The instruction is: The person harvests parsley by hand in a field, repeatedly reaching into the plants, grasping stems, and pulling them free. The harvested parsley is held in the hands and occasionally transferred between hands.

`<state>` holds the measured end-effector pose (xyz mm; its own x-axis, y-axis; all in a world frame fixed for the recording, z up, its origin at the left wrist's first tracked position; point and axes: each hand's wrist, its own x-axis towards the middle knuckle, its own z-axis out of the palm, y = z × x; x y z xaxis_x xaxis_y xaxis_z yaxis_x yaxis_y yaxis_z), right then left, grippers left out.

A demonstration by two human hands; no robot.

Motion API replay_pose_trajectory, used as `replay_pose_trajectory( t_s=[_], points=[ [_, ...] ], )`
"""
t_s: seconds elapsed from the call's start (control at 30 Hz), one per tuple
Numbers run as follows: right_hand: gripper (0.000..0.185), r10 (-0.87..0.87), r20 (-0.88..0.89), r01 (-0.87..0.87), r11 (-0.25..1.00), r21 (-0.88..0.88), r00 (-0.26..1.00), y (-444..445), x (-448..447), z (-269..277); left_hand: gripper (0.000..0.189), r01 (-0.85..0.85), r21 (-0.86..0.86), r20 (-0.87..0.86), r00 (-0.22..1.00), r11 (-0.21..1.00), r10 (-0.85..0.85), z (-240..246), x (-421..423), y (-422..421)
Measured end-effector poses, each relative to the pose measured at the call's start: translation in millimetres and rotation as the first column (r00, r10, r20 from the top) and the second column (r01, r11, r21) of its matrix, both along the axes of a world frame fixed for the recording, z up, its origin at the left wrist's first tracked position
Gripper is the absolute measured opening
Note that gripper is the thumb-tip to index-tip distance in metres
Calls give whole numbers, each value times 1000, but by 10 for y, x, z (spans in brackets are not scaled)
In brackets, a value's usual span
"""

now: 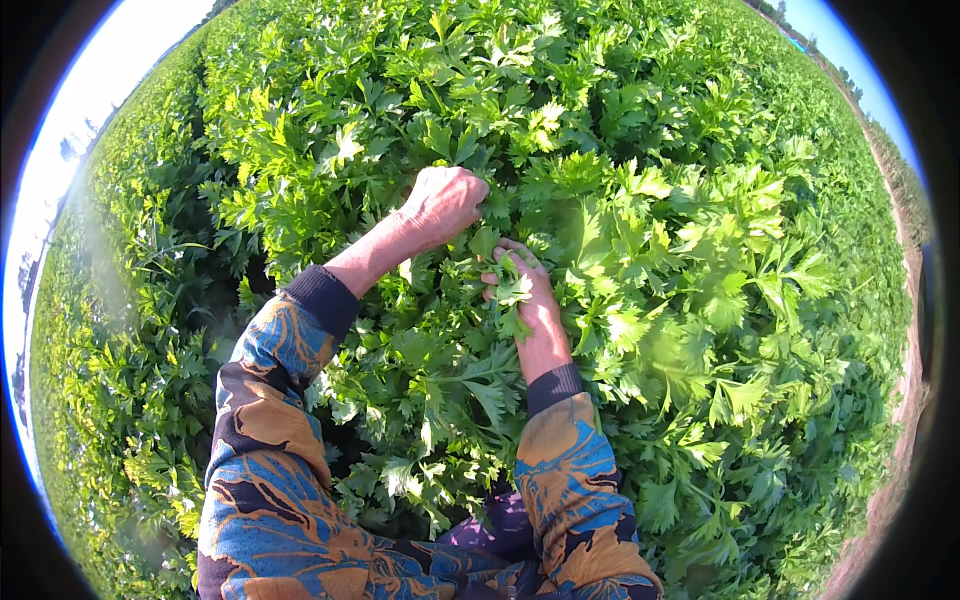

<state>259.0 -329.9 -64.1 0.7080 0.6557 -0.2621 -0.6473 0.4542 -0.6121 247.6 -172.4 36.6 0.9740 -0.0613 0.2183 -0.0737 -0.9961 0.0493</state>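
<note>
My left hand (444, 202) is curled into a fist among the tops of leafy celery plants (585, 176); its fingertips are turned away, so what lies inside it is hidden. Just below and to its right, my right hand (523, 277) has its fingers bent around a celery leaf sprig (512, 289), whose leaves hang over the palm and wrist. The two hands are close together but apart. Dense green foliage surrounds both, and the stalks beneath are hidden by leaves.
Celery plants fill the ground on all sides, with a dark gap between rows (199, 225) at the left. A bare dirt strip (911, 300) curves along the far right edge. Purple patterned cloth (499, 525) shows low between my sleeves.
</note>
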Motion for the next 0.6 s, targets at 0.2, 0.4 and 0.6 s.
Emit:
replay_pose_trajectory(
  t_s=[0.2,0.4,0.6],
  points=[
    [22,-60,-57,67,988,137,997,-16,-21,3,7,48,-993,42,998,109,-51,237,-51,-179],
    [39,-77,76,69,992,104,994,-73,-148,255,17,66,-764,112,993,642,31,109,-245,-399],
    [36,-211,-15,210,959,191,977,-105,-217,104,33,5,-867,-92,981,498,-168,-330,-351,-371]
  ],
)
